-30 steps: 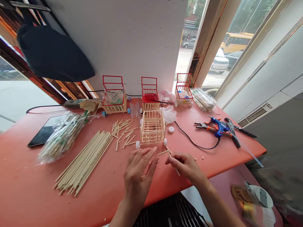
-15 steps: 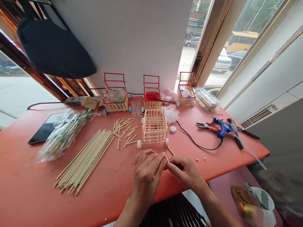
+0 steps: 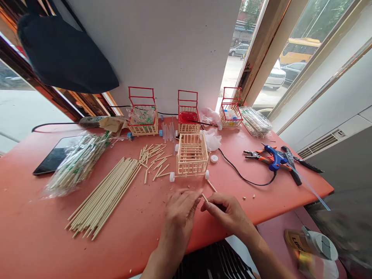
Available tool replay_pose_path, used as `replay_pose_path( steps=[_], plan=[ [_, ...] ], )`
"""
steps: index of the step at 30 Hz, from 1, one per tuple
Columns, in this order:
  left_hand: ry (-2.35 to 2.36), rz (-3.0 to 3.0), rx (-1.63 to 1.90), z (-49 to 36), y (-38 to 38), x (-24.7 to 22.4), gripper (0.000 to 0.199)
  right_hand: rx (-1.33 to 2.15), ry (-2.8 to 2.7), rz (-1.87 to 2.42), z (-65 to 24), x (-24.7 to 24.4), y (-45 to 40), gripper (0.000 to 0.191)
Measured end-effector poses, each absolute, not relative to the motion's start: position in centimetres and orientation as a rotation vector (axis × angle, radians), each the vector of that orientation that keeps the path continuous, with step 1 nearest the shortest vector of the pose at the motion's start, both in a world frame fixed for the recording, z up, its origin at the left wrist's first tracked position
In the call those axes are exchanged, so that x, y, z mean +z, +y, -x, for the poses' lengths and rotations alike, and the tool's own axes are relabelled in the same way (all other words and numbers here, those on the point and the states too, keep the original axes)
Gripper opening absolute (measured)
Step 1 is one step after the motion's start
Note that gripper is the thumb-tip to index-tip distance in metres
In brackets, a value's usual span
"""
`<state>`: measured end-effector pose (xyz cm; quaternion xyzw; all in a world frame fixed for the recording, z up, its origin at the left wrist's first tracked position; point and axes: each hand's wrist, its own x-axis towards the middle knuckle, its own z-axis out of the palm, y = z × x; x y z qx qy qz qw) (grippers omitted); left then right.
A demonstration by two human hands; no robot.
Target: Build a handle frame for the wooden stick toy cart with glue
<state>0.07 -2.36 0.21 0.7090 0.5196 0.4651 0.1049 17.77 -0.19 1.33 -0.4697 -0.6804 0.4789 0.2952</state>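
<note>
Between my hands is a short wooden stick [image 3: 205, 198], tilted, its upper end at the left fingertips. My right hand [image 3: 228, 211] pinches it between thumb and fingers. The left hand [image 3: 180, 211] is curled, with thumb and forefinger closed at the stick's tip; its other fingers are slightly blurred. Just beyond them stands a small cart [image 3: 193, 159] built of pale sticks, with white bottle-cap wheels [image 3: 172, 176]. Another stick [image 3: 212, 186] lies on the table by the cart's right front wheel.
Long sticks [image 3: 101, 197] and cut pieces [image 3: 154, 161] lie to the left, near bagged sticks [image 3: 80, 164] and a tablet [image 3: 52, 159]. Red-handled carts [image 3: 143, 116] line the wall. A blue glue gun [image 3: 277, 159] and pliers [image 3: 252, 154] rest at right on the red table [image 3: 139, 248].
My left fingers have shifted slightly at the stick's end. The right hand still holds the stick in nearly the same place. The whole view has moved a little.
</note>
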Motion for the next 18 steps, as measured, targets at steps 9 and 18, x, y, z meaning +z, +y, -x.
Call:
replay_pose_path(
  steps=[9, 18],
  plan=[
    [1.378, -1.731, 1.122, 1.5, -2.3, 1.3, 0.021, 1.264, -1.953, 1.161, -17.9, 2.1, -0.1, 0.032],
    [1.283, -1.615, 1.058, 1.9, -2.9, 1.7, 0.027, 1.272, -2.051, 1.074, -17.7, 2.1, -0.4, 0.032]
  ],
)
